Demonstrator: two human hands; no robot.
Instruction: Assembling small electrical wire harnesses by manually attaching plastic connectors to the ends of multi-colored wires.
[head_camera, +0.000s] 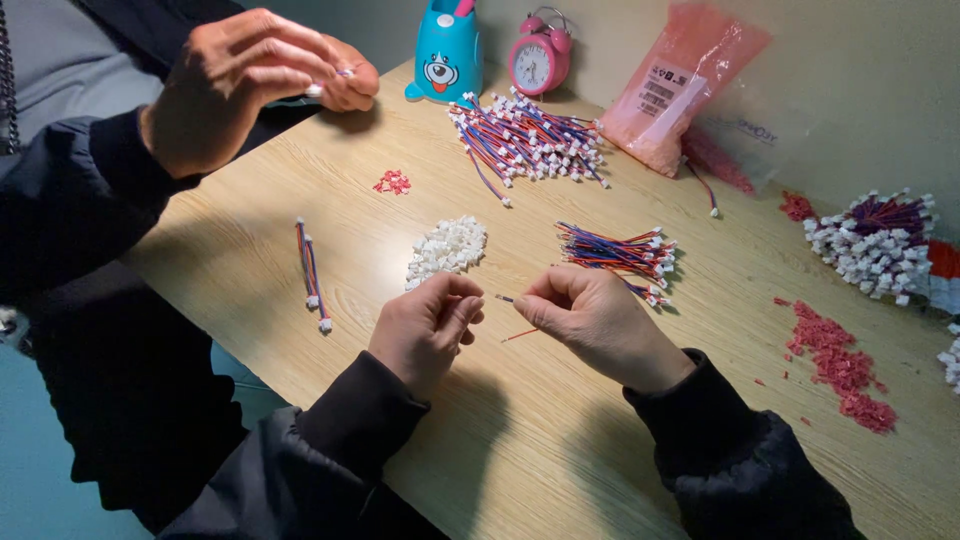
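Observation:
My left hand (428, 326) is curled near the table's front, fingertips pinched together on something too small to make out. My right hand (592, 318) pinches thin red and dark wires (518, 333) whose ends poke out toward the left hand. Just beyond the hands lie a pile of small white connector housings (448, 247) and a small bundle of red and blue wires with white plugs (620, 254).
Another person's hands (262, 75) work at the far left corner. On the wooden table (560, 440) lie two finished wire pieces (311, 272), a large wire heap (525, 140), another bundle (875, 240), red bits (840, 365), a pink bag (680, 85), a pink alarm clock (540, 55), a blue holder (447, 50).

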